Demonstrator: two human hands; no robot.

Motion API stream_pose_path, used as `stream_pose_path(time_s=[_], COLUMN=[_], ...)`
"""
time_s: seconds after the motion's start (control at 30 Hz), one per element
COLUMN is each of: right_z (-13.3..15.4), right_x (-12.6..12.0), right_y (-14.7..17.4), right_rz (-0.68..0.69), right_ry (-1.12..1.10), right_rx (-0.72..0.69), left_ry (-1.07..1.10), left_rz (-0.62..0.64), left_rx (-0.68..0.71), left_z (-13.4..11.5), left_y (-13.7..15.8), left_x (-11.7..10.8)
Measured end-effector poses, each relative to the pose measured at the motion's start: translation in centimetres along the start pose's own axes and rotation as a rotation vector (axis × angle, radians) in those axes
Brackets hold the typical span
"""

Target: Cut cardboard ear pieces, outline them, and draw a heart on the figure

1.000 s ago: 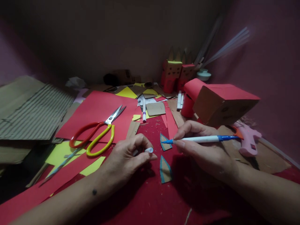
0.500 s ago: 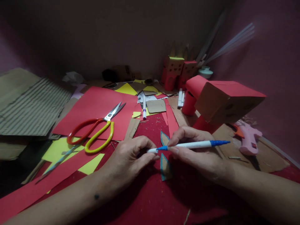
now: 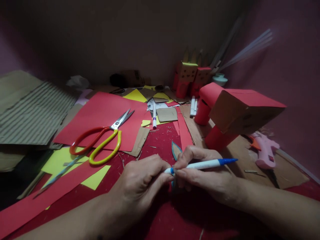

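Observation:
My right hand point(image 3: 203, 168) pinches a white marker point(image 3: 206, 164) with a blue end, held nearly level. Between the thumb and fingers of my left hand point(image 3: 147, 180) is the white marker cap point(image 3: 167, 171), pushed onto the marker's left end, with a little blue showing at the joint. Just beyond my fingers lies a leaf-shaped cardboard piece point(image 3: 176, 151) edged in blue. A second such piece is mostly hidden beneath my hands.
Scissors point(image 3: 116, 125) with red and yellow handles lie on red paper point(image 3: 100, 113) at left. At right stand a red-topped cardboard figure point(image 3: 230, 110) and a pink glue gun point(image 3: 266, 150). Corrugated cardboard point(image 3: 32, 113) is stacked far left. Another marker point(image 3: 154, 116) lies ahead.
The marker has moved left into the cap, covering the blue tip that showed before. My hands have come closer together and now hide most of the nearer leaf-shaped piece.

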State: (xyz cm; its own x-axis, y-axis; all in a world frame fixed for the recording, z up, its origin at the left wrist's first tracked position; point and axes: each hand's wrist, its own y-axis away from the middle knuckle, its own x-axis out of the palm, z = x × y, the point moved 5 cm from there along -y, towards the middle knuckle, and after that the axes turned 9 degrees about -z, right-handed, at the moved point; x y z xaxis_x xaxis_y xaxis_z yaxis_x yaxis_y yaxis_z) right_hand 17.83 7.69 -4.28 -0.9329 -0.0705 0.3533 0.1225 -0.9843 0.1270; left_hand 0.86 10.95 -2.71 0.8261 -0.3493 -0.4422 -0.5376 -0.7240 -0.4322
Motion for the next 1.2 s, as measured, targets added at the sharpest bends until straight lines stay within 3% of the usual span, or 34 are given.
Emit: stream_pose_path(time_s=[0.13, 0.3, 0.37, 0.5, 0.67, 0.97, 1.1, 1.2], right_z=[-0.2, -0.8, -0.3, 1.3, 1.3, 1.0, 1.5, 1.9], right_x=[0.0, -0.2, -0.3, -1.4, -0.7, -0.6, -0.5, -1.4], right_y=[0.0, -1.0, -1.5, -1.9, -1.7, -2.3, -2.0, -2.3], right_rz=[0.013, -0.021, -0.030, -0.215, -0.137, -0.112, -0.087, -0.155], right_ry=[0.034, 0.092, 0.098, 0.200, 0.331, 0.351, 0.318, 0.250], right_rx=[-0.017, 0.010, -0.055, -0.254, -0.311, -0.329, -0.312, -0.323], left_ry=[-0.081, -0.143, -0.173, -0.265, -0.340, -0.446, -0.512, -0.586], left_rz=[-0.004, 0.017, -0.029, -0.128, -0.111, -0.115, -0.054, 0.008], left_rx=[0.077, 0.029, -0.021, -0.151, -0.236, -0.262, -0.310, -0.367], left_z=[-0.4, 0.1, 0.8, 2.7, 4.2, 5.0, 5.7, 6.2], left_y=[0.0, -1.3, -2.0, -3.3, -3.7, -3.5, -3.7, -4.2], left_x=[-0.1, -0.9, -1.7, -3.2, -2.9, -3.2, -3.5, -3.5])
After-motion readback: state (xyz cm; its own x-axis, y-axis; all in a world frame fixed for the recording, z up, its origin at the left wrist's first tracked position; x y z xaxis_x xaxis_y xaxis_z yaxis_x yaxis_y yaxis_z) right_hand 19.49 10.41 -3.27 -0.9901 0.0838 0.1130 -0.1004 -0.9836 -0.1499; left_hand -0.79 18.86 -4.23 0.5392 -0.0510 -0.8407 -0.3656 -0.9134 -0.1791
